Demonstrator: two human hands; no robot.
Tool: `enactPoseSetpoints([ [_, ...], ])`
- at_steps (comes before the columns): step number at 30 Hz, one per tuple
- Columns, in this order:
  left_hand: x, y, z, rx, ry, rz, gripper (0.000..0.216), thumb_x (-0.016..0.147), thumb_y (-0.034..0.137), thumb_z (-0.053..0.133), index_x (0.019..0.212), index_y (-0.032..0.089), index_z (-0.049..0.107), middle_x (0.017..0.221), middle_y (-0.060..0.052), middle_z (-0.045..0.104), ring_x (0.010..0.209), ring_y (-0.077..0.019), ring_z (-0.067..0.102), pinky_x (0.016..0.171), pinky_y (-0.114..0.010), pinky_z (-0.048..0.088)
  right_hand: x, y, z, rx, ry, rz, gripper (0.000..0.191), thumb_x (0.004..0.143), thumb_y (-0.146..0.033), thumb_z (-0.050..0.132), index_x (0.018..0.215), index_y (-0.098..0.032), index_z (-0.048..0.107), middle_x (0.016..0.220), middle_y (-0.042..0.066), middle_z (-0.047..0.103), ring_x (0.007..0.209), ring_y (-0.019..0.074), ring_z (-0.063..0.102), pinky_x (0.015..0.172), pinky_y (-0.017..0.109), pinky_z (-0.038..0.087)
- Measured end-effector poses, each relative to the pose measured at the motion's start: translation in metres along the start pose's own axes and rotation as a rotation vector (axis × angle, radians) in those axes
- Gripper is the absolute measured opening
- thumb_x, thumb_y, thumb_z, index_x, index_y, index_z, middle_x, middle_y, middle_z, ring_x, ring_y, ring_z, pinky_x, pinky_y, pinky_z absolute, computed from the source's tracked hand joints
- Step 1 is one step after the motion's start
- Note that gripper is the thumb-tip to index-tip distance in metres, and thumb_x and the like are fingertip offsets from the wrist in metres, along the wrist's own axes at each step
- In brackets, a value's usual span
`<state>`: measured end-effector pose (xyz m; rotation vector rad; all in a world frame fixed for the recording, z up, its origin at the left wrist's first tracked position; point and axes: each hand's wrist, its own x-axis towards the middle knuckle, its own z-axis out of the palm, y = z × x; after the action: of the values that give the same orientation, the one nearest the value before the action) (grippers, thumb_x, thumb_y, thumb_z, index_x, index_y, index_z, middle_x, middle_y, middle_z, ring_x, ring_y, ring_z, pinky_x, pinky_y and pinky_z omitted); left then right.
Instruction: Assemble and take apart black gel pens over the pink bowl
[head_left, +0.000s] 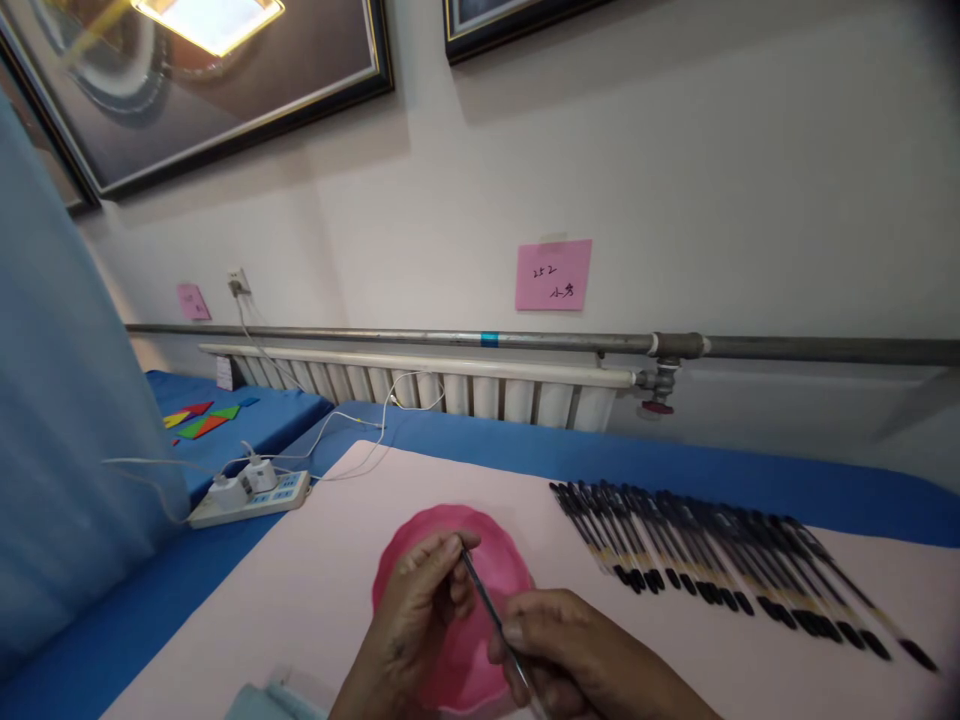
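Note:
Both hands are over a pink scalloped dish (409, 535) on the pale paper sheet. A slim pen (484, 590) slants between them, dark along its upper part and clear lower down. The fingers of my left hand (424, 590) pinch its upper end. Farther down, my right hand (562, 640) is closed around the barrel. Whether a cap is on the pen, I cannot tell. To the right lies a long row of similar pens (697, 550), side by side, with black ends and clear barrels.
A power strip (289, 492) with white plugs and cables sits at left on the blue table (480, 440). Light-blue cloth (259, 703) lies at the front edge. A blue curtain (67, 450) hangs at left; a radiator (480, 393) and pipe line the wall. Colourful flat shapes (206, 425) lie beyond.

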<state>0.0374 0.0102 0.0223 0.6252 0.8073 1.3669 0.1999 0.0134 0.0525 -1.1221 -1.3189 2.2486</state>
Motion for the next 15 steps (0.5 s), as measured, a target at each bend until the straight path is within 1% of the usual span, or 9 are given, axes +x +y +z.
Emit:
enactPoseSetpoints([
  [1, -0.0002, 0.0001, 0.0002, 0.005, 0.006, 0.005, 0.030, 0.066, 0.036, 0.074, 0.083, 0.011, 0.068, 0.051, 0.004, 0.047, 0.044, -0.0045, 0.038, 0.043, -0.018, 0.024, 0.0000, -0.0002, -0.0002, 0.014, 0.000, -0.007, 0.012, 0.072, -0.028, 0.051, 0.067, -0.018, 0.047, 0.044, -0.010, 0.040, 0.033, 0.0010, 0.018, 0.038, 0.021, 0.003],
  [3, -0.0002, -0.0001, 0.0000, 0.005, 0.012, 0.012, 0.029, 0.067, 0.036, 0.073, 0.083, 0.011, 0.068, 0.051, 0.004, 0.047, 0.045, -0.0045, 0.038, 0.044, -0.018, 0.025, 0.0004, -0.0010, 0.0000, 0.042, -0.003, -0.016, 0.014, 0.067, -0.025, 0.056, 0.066, -0.020, 0.042, 0.046, -0.011, 0.042, 0.033, 0.0003, 0.018, 0.039, 0.020, 0.003],
  [4, -0.0001, -0.0003, -0.0003, 0.002, 0.008, 0.013, 0.029, 0.067, 0.036, 0.073, 0.083, 0.011, 0.068, 0.051, 0.004, 0.047, 0.045, -0.0046, 0.038, 0.044, -0.018, 0.025, 0.0006, -0.0016, 0.0004, 0.043, -0.003, -0.019, 0.013, 0.067, -0.024, 0.055, 0.067, -0.020, 0.043, 0.047, -0.011, 0.043, 0.033, 0.0003, 0.019, 0.039, 0.020, 0.004],
  [6, 0.0002, -0.0006, -0.0009, -0.002, -0.004, 0.011, 0.030, 0.067, 0.036, 0.073, 0.083, 0.012, 0.068, 0.052, 0.004, 0.047, 0.045, -0.0047, 0.038, 0.044, -0.018, 0.026, 0.0011, -0.0023, 0.0021, 0.025, 0.013, -0.016, 0.009, 0.071, -0.028, 0.050, 0.071, -0.019, 0.048, 0.049, -0.009, 0.045, 0.032, 0.0007, 0.020, 0.038, 0.020, 0.005],
  [9, 0.0004, -0.0007, -0.0014, 0.014, -0.011, 0.008, 0.031, 0.067, 0.037, 0.073, 0.082, 0.012, 0.068, 0.052, 0.004, 0.047, 0.045, -0.0050, 0.038, 0.044, -0.019, 0.025, 0.0014, -0.0020, 0.0044, -0.013, 0.014, 0.001, 0.020, 0.075, -0.032, 0.043, 0.073, -0.016, 0.055, 0.050, -0.006, 0.048, 0.033, 0.0015, 0.022, 0.037, 0.021, 0.006],
  [12, 0.0010, -0.0009, -0.0017, 0.029, 0.000, 0.018, 0.030, 0.068, 0.037, 0.073, 0.082, 0.012, 0.068, 0.051, 0.004, 0.048, 0.046, -0.0054, 0.039, 0.044, -0.019, 0.026, 0.0018, 0.0001, 0.0037, -0.002, 0.009, -0.024, 0.014, 0.070, -0.031, 0.050, 0.066, -0.018, 0.048, 0.047, -0.009, 0.042, 0.034, 0.0010, 0.019, 0.038, 0.021, 0.004],
  [15, 0.0022, -0.0018, -0.0028, 0.044, 0.016, 0.032, 0.027, 0.068, 0.035, 0.072, 0.081, 0.011, 0.069, 0.050, 0.003, 0.048, 0.045, -0.0054, 0.040, 0.045, -0.019, 0.026, 0.0048, 0.0038, 0.0001, -0.001, 0.058, -0.079, 0.018, 0.065, -0.029, 0.055, 0.064, -0.020, 0.040, 0.045, -0.011, 0.038, 0.034, 0.0013, 0.017, 0.039, 0.020, 0.005],
])
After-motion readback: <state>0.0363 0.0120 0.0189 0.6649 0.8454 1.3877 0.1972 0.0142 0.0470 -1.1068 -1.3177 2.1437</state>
